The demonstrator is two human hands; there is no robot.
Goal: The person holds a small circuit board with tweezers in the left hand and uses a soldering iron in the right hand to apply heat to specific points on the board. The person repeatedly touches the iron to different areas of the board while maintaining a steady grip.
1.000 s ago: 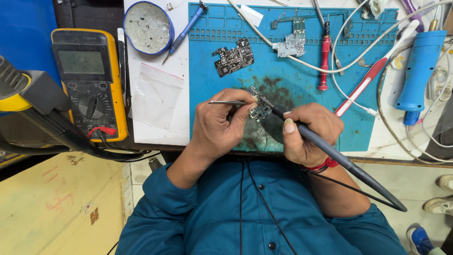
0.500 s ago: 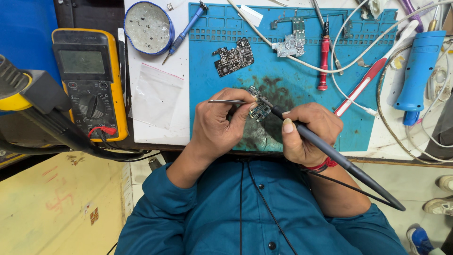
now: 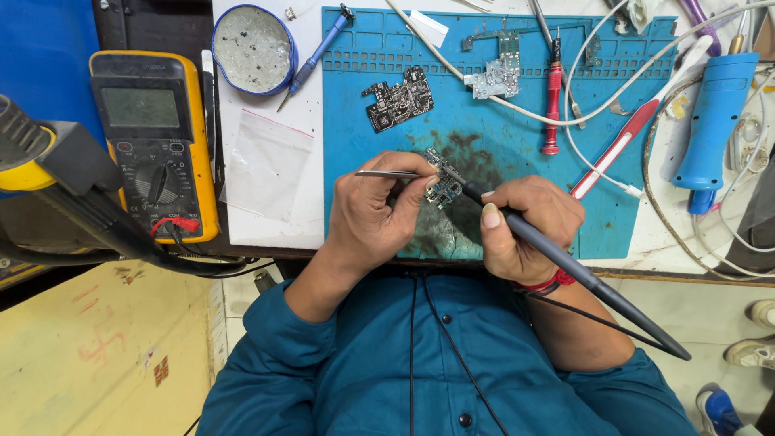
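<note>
Nothing has visibly shifted since the earlier frame: both hands stay at the small circuit board [image 3: 442, 187] at the frame's centre, on the blue work mat [image 3: 517, 137]. The left hand [image 3: 373, 211] is clamped on thin tweezers [image 3: 387, 173]; the right hand [image 3: 525, 222] grips a black soldering iron [image 3: 565, 262], its tip on the board. A round blue tin [image 3: 253, 50] at upper left holds pale residue. A yellow multimeter [image 3: 153, 145] sits left, and 2 more boards [image 3: 397, 98] lie on the mat above.

White workbench [image 3: 266, 218] above pale floor [image 3: 694, 311]
</note>
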